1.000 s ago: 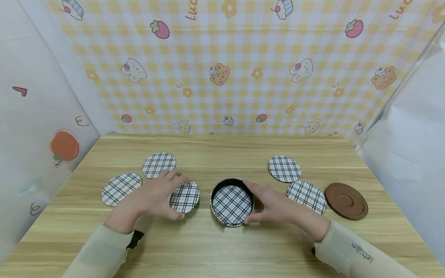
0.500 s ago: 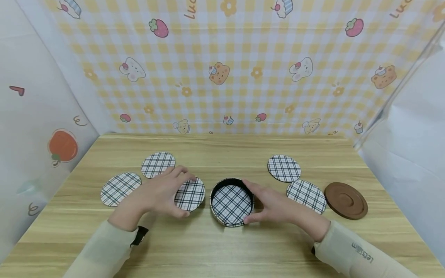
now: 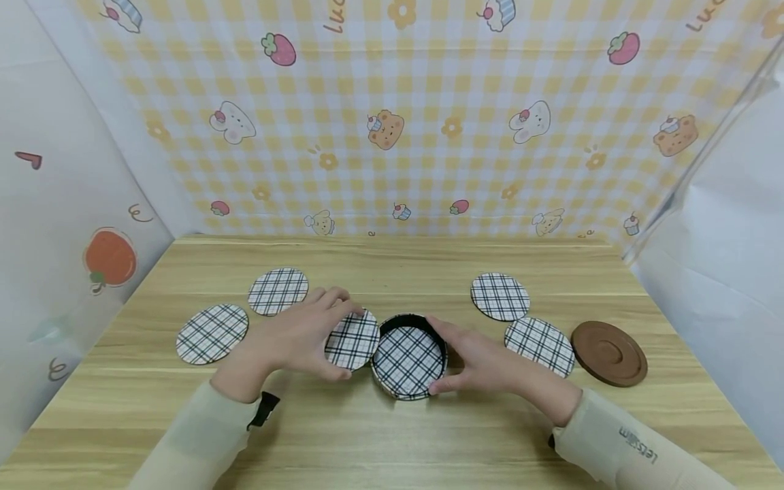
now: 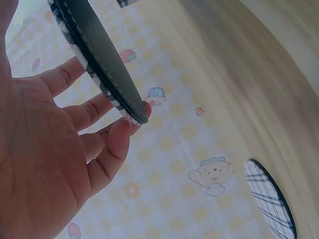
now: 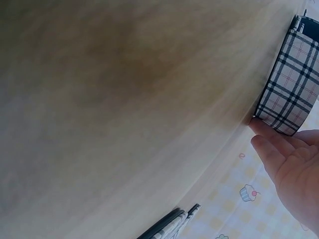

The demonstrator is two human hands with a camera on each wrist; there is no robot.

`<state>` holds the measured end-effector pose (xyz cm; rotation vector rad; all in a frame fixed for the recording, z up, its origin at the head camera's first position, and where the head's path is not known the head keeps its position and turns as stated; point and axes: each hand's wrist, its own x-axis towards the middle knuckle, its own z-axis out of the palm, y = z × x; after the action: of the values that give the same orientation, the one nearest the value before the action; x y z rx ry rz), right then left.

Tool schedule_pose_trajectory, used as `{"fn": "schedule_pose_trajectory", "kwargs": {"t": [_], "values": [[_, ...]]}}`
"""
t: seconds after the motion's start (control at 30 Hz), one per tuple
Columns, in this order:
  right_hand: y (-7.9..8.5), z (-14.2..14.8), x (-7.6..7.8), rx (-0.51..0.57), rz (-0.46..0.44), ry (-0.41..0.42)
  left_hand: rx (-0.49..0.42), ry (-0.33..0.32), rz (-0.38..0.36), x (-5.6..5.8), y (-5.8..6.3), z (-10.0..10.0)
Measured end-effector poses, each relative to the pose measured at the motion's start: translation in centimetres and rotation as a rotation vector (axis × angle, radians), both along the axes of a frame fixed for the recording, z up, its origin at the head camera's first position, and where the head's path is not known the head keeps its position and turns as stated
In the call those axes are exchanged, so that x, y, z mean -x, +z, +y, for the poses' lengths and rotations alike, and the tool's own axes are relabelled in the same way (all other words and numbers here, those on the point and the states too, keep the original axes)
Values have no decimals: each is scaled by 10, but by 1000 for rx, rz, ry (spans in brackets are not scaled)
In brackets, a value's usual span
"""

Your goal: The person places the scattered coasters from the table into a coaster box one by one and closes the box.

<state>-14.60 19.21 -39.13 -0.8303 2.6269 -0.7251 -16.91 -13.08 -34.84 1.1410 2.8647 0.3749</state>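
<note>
In the head view my left hand point(image 3: 300, 337) holds a round plaid coaster point(image 3: 354, 340) by its edge, fingers on the far side and thumb on the near side. Its underside point(image 4: 107, 52) is dark grey with stitching in the left wrist view. The coaster is raised, and its right edge overlaps the left rim of a round coaster holder point(image 3: 409, 320). That holder has a black inside and plaid outer wall point(image 5: 291, 79), and another plaid coaster point(image 3: 409, 361) lies flat in it. My right hand point(image 3: 474, 357) grips the holder from the right, thumb at the near side.
Two plaid coasters, one nearer point(image 3: 213, 333) and one farther point(image 3: 278, 291), lie on the wooden table point(image 3: 392, 442) at the left. Two more, one farther point(image 3: 500, 297) and one nearer point(image 3: 540, 346), lie at the right beside a brown disc point(image 3: 609, 354). A checked cloth point(image 3: 429, 88) hangs behind.
My left hand has carried its coaster rightward and slightly away from me, from apart from the holder to overlapping its left rim. The right hand and holder have stayed in place.
</note>
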Motion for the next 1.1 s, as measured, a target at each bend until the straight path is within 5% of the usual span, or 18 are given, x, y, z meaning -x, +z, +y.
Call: {"fn": "schedule_pose_trajectory", "kwargs": {"t": [0.37, 1.1], "values": [[1, 0, 1, 6, -6, 2, 38, -61, 39, 2, 4, 20], [-2, 1, 2, 22, -6, 10, 47, -175, -39, 4, -2, 62]]}}
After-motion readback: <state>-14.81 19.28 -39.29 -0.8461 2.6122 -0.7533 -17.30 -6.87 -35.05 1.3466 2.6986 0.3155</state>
